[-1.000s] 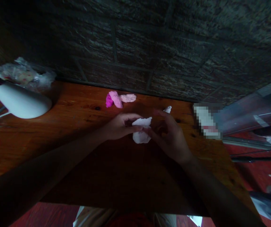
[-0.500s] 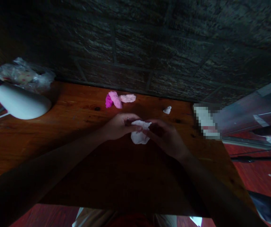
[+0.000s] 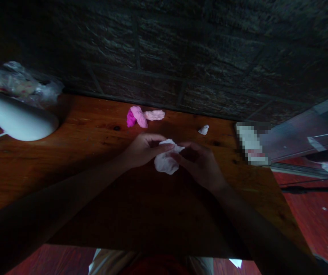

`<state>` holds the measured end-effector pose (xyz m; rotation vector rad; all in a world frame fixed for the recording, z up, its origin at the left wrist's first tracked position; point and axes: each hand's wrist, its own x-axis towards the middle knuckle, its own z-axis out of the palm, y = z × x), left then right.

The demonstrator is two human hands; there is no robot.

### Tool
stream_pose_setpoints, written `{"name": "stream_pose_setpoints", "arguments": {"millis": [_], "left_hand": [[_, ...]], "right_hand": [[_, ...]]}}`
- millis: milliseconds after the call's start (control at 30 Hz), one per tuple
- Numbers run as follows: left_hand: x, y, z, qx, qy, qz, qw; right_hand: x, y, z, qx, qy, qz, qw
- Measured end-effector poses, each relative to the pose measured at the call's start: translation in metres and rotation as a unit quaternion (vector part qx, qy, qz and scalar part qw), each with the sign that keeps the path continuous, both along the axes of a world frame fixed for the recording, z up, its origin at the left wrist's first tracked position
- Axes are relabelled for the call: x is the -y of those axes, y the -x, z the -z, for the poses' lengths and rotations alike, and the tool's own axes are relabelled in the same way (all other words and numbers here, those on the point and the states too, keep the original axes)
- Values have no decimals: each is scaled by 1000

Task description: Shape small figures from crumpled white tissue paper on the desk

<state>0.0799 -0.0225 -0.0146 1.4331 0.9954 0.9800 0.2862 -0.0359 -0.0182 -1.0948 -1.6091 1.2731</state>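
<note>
Between my two hands is a flattened white piece of soft modelling clay [image 3: 166, 162] with an uneven, wavy edge. My left hand [image 3: 143, 149] pinches its upper left part, the thumb lying across the top face. From the right, my right hand [image 3: 200, 162] grips the opposite edge between thumb and fingers; some of those fingertips are hidden behind the clay. Beyond my hands, magenta clay [image 3: 131, 118], pink clay [image 3: 139, 117] and pale pink clay [image 3: 155, 115] lie touching one another. A small white lump [image 3: 203, 130] sits apart, further right.
A white rounded lamp-like object [image 3: 28, 120] stands at the left, with crumpled clear plastic [image 3: 28, 89] behind it. A dark brick wall [image 3: 158, 49] borders the wooden table [image 3: 89, 118] at the back. At the right lies a blurred-out pale object [image 3: 251, 143] beside a glassy panel [image 3: 309, 130].
The white clay has turned and shows a wider face toward the lower left. My left thumb has shifted further across its top. The view has moved slightly.
</note>
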Motion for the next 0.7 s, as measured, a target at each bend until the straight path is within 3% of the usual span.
{"name": "stream_pose_setpoints", "arguments": {"millis": [100,167,333,433,567,700], "left_hand": [[3,-3,-1,14,15,-22,1000],[5,-6,-1,30,24,-48,998],[8,-15,0,78,63,-101,990],[6,-15,1,95,99,-118,983],[4,-11,1,87,72,-88,990],[6,-8,2,30,27,-57,998]], "right_hand": [[0,0,0,-12,7,9,1000],[0,-1,-2,-3,-26,13,1000],[0,-2,-16,81,-240,2,967],[0,-4,-21,109,-304,-21,946],[1,-6,-17,123,-283,20,951],[-1,-5,-4,65,-186,49,979]]}}
